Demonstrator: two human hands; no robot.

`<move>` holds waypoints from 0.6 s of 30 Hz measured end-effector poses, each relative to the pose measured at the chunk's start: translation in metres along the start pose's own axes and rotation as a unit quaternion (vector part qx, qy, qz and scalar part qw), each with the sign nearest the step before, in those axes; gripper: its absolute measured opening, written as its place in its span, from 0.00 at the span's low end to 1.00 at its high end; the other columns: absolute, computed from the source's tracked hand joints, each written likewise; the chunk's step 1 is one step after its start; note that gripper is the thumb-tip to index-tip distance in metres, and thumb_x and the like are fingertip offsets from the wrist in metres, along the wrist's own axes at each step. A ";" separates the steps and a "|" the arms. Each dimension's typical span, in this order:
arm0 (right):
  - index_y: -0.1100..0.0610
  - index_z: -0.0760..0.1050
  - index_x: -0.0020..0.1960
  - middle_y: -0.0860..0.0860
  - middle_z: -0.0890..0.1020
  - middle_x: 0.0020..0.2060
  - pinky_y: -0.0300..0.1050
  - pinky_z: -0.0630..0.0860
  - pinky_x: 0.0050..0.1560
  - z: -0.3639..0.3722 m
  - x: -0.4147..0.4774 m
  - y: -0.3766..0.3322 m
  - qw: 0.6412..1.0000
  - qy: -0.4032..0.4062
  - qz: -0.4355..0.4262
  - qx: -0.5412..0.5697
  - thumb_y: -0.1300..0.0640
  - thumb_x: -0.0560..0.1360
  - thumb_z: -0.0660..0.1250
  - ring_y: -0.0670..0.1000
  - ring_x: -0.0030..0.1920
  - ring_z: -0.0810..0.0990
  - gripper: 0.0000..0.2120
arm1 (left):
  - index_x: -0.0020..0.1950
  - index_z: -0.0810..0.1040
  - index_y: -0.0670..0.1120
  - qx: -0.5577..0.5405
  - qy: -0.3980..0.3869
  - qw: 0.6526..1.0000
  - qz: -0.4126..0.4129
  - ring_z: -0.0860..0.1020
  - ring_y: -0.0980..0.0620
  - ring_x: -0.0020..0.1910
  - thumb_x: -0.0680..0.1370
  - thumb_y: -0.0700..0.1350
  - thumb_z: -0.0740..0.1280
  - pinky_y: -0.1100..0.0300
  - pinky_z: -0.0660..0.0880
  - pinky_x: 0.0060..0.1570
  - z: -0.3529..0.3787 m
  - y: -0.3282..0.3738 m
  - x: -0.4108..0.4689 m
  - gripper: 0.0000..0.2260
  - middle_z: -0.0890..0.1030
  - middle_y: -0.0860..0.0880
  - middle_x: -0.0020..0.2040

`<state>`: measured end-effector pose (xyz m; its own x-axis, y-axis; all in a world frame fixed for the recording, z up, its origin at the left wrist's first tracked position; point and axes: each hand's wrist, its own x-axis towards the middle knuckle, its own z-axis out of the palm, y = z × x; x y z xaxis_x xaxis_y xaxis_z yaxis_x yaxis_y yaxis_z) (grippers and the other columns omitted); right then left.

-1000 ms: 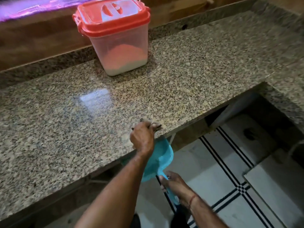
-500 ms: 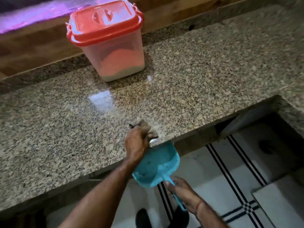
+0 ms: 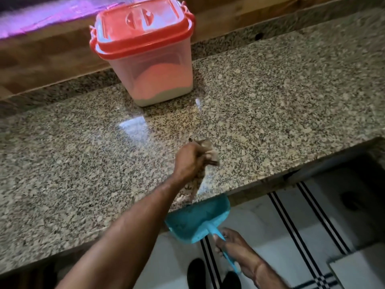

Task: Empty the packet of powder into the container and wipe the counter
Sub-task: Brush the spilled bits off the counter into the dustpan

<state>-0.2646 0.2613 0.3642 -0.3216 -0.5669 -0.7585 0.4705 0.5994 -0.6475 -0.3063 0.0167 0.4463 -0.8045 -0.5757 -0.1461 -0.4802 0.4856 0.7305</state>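
A clear plastic container [image 3: 154, 80] with a red lid closed on it stands at the back of the speckled granite counter [image 3: 270, 113], holding pale powder at its bottom. My left hand [image 3: 189, 161] is closed on a crumpled brown cloth [image 3: 210, 153], pressed to the counter a little back from the front edge. Just below that edge, my right hand [image 3: 235, 249] grips the handle of a turquoise dustpan [image 3: 198, 222], its mouth tucked under the counter lip. No powder packet is visible.
A wooden ledge [image 3: 41, 59] runs behind the counter. Below the counter edge lies white tiled floor with black stripes [image 3: 291, 222], and my dark shoes [image 3: 198, 274] show at the bottom. A dark recess [image 3: 358, 184] opens at the right under the counter.
My left hand with the cloth has moved back from the counter's front edge toward the middle. The dustpan stays under the edge, shifted slightly right.
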 end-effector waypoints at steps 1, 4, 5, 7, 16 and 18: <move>0.60 0.78 0.56 0.51 0.76 0.34 0.38 0.74 0.36 0.001 0.000 -0.001 1.000 0.002 -0.003 -0.001 0.59 0.82 0.65 0.44 0.32 0.76 0.06 | 0.50 0.86 0.50 -0.044 0.025 0.999 -0.011 0.83 0.60 0.52 0.80 0.47 0.71 0.57 0.83 0.53 -0.010 -0.001 0.003 0.04 0.85 0.55 0.57; 0.60 0.78 0.59 0.51 0.78 0.37 0.40 0.74 0.38 -0.001 0.005 -0.003 1.000 0.015 -0.002 -0.004 0.58 0.81 0.66 0.45 0.33 0.77 0.09 | 0.49 0.87 0.50 -0.139 0.161 0.972 -0.099 0.84 0.64 0.47 0.81 0.46 0.70 0.62 0.83 0.51 -0.057 -0.025 0.026 0.06 0.87 0.57 0.48; 0.61 0.78 0.59 0.52 0.78 0.37 0.40 0.74 0.39 -0.002 0.007 -0.002 1.000 0.018 0.000 0.002 0.58 0.81 0.66 0.45 0.34 0.77 0.09 | 0.51 0.87 0.51 -0.113 0.202 0.964 -0.134 0.84 0.64 0.48 0.81 0.47 0.70 0.65 0.81 0.53 -0.072 -0.035 0.038 0.05 0.87 0.58 0.49; 0.62 0.77 0.59 0.53 0.78 0.37 0.41 0.75 0.40 -0.006 0.012 0.003 0.999 0.028 0.004 0.020 0.57 0.81 0.66 0.46 0.35 0.77 0.10 | 0.53 0.87 0.51 -0.051 0.228 0.958 -0.165 0.83 0.59 0.50 0.78 0.48 0.73 0.68 0.78 0.51 -0.082 -0.042 0.062 0.06 0.85 0.57 0.51; 0.56 0.78 0.50 0.50 0.77 0.32 0.38 0.75 0.40 0.006 -0.001 0.022 0.999 0.048 0.010 0.004 0.57 0.81 0.66 0.45 0.33 0.76 0.04 | 0.49 0.86 0.46 -0.001 -0.116 0.975 0.192 0.79 0.58 0.52 0.80 0.41 0.69 0.68 0.78 0.48 0.050 0.034 0.029 0.06 0.79 0.53 0.60; 0.55 0.78 0.50 0.49 0.78 0.33 0.40 0.76 0.42 0.011 -0.009 0.024 0.998 0.055 0.009 0.007 0.55 0.81 0.67 0.45 0.34 0.77 0.04 | 0.52 0.87 0.48 0.038 -0.126 0.961 0.245 0.74 0.66 0.45 0.81 0.45 0.69 0.76 0.71 0.44 0.051 0.028 0.002 0.06 0.74 0.58 0.53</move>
<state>-0.2418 0.2743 0.3564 -0.4002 -0.4903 -0.7742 0.4890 0.6002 -0.6329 -0.3395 0.0630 0.4322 -0.9949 -0.0931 0.0398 -0.0384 0.7103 0.7028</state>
